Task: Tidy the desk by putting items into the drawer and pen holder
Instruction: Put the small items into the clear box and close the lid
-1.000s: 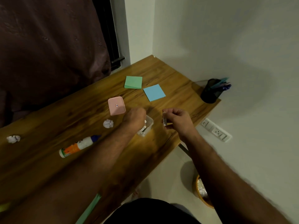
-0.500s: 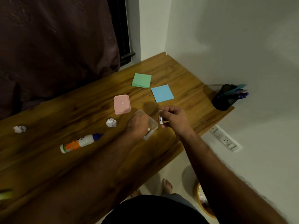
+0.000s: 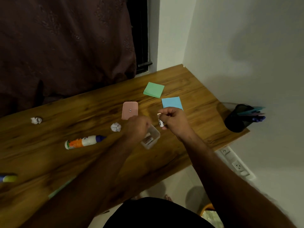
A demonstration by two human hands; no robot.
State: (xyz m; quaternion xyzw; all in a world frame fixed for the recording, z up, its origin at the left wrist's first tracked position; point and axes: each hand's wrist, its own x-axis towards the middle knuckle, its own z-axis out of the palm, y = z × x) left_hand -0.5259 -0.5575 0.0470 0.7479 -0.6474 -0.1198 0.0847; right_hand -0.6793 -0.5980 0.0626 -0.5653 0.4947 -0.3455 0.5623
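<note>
My left hand (image 3: 137, 128) grips a small clear plastic box (image 3: 152, 137) near the desk's middle; a labelled item lies inside it. Just to the right, my right hand (image 3: 175, 120) pinches a small white cylindrical item (image 3: 160, 122) upright above the box. The box's pink lid (image 3: 130, 110) lies flat behind my left hand. A black mesh pen holder (image 3: 236, 120) with several pens stands at the desk's right corner. A glue bottle (image 3: 84, 141) lies on its side to the left. No drawer shows.
Green (image 3: 154, 89) and blue (image 3: 171, 103) sticky-note pads lie toward the back right. Two crumpled paper balls (image 3: 116, 127) (image 3: 36, 120) sit on the wooden desk (image 3: 49, 162). A marker tip (image 3: 8, 178) pokes in at the left edge. A bin (image 3: 209, 211) stands on the floor below.
My right hand has lifted the small white item slightly and turned it more upright beside the box. My left hand keeps its hold on the box. The camera has shifted.
</note>
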